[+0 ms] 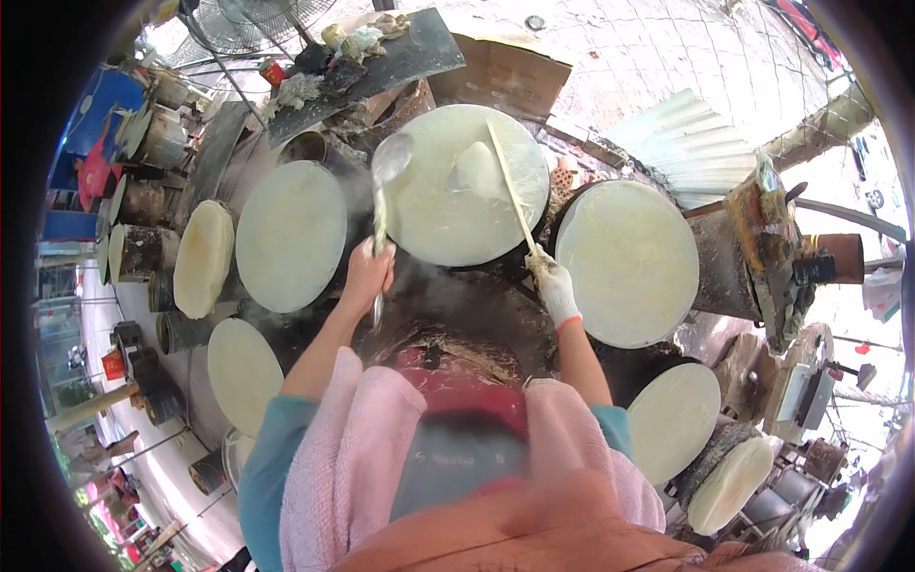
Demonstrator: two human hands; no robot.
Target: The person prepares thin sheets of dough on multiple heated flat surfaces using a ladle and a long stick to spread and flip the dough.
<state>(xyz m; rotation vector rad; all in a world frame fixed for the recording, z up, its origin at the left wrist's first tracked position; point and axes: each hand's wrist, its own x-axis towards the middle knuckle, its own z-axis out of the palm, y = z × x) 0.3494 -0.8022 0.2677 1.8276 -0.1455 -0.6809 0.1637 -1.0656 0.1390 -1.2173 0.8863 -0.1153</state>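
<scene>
My left hand (pixel 369 275) is bare and closed around the handle of a metal ladle (pixel 392 157), whose bowl hangs over the left edge of the middle round griddle. In a white glove with an orange cuff, my right hand (pixel 556 291) grips a long pale wooden stick (pixel 511 181). The stick slants across the right half of that griddle. A pale sheet of batter (pixel 429 224) covers the griddle's top. Left of the stick, a whiter mound of batter (pixel 477 170) lies near the middle.
Round griddles with pale sheets (pixel 291 238) (pixel 627 267) flank the middle one, with more (pixel 246 377) (pixel 675 419) nearer me on both sides. Thick stacks of flat rounds (pixel 204 259) (pixel 732 484) stand farther out. A board (pixel 410 57) and a fan (pixel 253 24) are behind. Steam drifts between the griddles.
</scene>
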